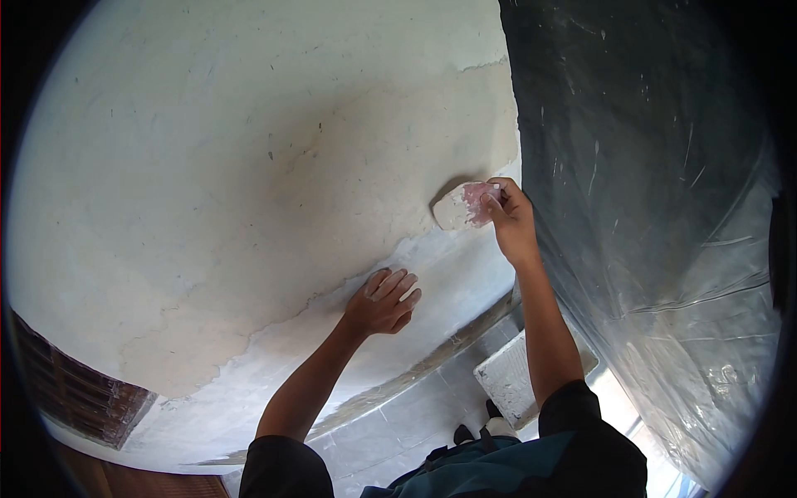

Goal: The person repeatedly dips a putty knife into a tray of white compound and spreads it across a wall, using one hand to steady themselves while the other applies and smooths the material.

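A pale wall (207, 207) fills much of the head view, with a whiter band of plaster low along it and a ragged line between the two tones. My right hand (513, 217) pinches a plaster-smeared scraper (465, 207), white with a pinkish patch, held against the wall near its right edge. Lower and to the left, my left hand (383, 302) is close to the ragged line, its fingers whitened and loosely curled. Nothing shows in its fingers. Whether it touches the wall is unclear.
Dark plastic sheeting (639, 166) hangs along the right side. A white-smeared rectangular tray (508, 383) lies on the grey tiled floor (374, 436) by my feet. At the lower left is a brown wooden lattice (75, 382).
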Available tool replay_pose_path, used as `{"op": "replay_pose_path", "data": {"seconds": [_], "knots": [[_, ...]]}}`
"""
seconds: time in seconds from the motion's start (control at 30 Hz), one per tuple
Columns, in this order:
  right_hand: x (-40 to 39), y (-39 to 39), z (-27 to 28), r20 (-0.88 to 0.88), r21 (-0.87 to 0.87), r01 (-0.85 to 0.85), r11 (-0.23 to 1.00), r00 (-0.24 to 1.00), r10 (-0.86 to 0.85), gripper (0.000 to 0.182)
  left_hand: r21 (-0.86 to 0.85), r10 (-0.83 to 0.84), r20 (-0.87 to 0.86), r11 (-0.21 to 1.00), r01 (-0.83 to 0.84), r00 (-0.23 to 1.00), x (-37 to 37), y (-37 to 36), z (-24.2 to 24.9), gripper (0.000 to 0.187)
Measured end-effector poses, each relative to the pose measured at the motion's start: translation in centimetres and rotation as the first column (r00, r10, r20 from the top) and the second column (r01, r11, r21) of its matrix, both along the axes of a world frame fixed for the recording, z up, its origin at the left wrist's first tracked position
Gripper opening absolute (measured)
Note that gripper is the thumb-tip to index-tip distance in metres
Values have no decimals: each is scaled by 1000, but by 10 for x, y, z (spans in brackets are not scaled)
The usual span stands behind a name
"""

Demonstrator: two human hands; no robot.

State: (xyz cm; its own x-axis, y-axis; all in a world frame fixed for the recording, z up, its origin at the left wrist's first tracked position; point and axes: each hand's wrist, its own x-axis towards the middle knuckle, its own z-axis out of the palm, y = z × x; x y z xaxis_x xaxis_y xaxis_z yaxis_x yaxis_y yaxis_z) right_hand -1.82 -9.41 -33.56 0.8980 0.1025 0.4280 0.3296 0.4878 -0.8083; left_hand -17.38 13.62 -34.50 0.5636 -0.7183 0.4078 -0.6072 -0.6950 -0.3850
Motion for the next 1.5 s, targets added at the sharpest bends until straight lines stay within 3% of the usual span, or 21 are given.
{"op": "replay_pose_path", "data": {"seconds": [0.07, 0.1, 0.2, 0.3, 0.37, 0.43, 0.5, 0.57, 0.63, 0.7, 0.77, 0.87, 0.9, 0.97, 1.0, 1.17, 1.23, 1.3, 1.37, 1.43, 1.5], "knots": [[-8, 12, -7, 159, -265, 1, 964, 986, 43, 13, -1, 1, 2, 1000, -1, 1000, 0, -1, -1, 36], [-6, 12, -7, 156, -261, 1, 965, 987, 41, 13, 7, 1, 8, 1000, -1, 1000, -1, -1, 0, 36], [2, 6, 9, -31, 20, 76, 997, 997, -75, 15, 7, 7, -13, 1000, -7, 1000, 0, 0, 1, 35], [-11, 2, 10, -57, 9, 30, 999, 998, -30, 17, 4, 16, -2, 1000, -16, 1000, 0, -1, 0, 33], [-11, 18, -9, 121, -174, 52, 983, 992, -31, 16, 10, 12, 7, 1000, -12, 1000, -1, -1, -1, 33], [-8, 19, -3, 53, -142, 70, 987, 997, -63, 14, 28, 6, 17, 1000, -6, 1000, -1, -1, -1, 33], [5, 4, 1, -117, 89, 98, 991, 989, -87, 13, 19, 18, -1, 1000, -18, 1000, -1, -1, -1, 34], [9, -7, -1, -120, 2, 152, 988, 981, -150, 15, 23, 16, 14, 1000, -16, 1000, -1, 0, -1, 34], [-6, -4, -6, -83, 38, 60, 997, 995, -57, 14, 21, 16, 18, 1000, -16, 1000, 0, -1, -2, 34], [-16, 11, -16, 5, -136, 18, 990, 1000, -17, 13, 24, 9, 18, 1000, -9, 1000, 0, -1, -1, 34], [-4, 13, -27, -63, -112, 79, 991, 994, -87, 15, 31, 7, 10, 1000, -7, 1000, 0, 0, -2, 34], [1, 0, -22, -202, 145, 86, 986, 978, -56, 15, 33, 16, 9, 999, -16, 1000, -1, 0, -2, 35], [-1, 4, -24, -199, 145, 87, 986, 978, -57, 15, 28, 24, 5, 999, -24, 1000, 0, -1, -2, 35], [-10, 17, -34, -5, 9, 20, 1000, 1000, -20, 15, 26, 21, 9, 999, -21, 1000, 1, -2, -1, 34], [-11, 19, -34, -3, -79, -2, 997, 1000, 2, 15, 32, 17, 15, 999, -18, 1000, 0, -2, -1, 34], [5, 4, -20, -188, 149, 95, 984, 980, -66, 14, 43, 22, 16, 999, -23, 1000, 1, 1, -2, 34], [-15, 12, -15, -98, 119, 12, 993, 995, 0, 15, 33, 27, 4, 999, -27, 1000, 1, -1, -3, 34], [-27, 29, -15, 2, -78, -44, 996, 999, 44, 17, 35, 18, 16, 999, -18, 1000, 0, -1, -1, 35], [-16, 34, -14, -16, -74, 28, 997, 999, -30, 18, 38, 18, 9, 999, -18, 1000, 0, -2, -1, 35], [-2, 20, -4, -177, 153, 121, 981, 980, -93, 17, 36, 20, 17, 999, -21, 1000, 0, 0, 0, 35], [-4, 12, 2, -200, 154, 148, 977, 973, -115, 16, 32, 26, 7, 999, -27, 1000, 1, -1, -2, 35]]}}
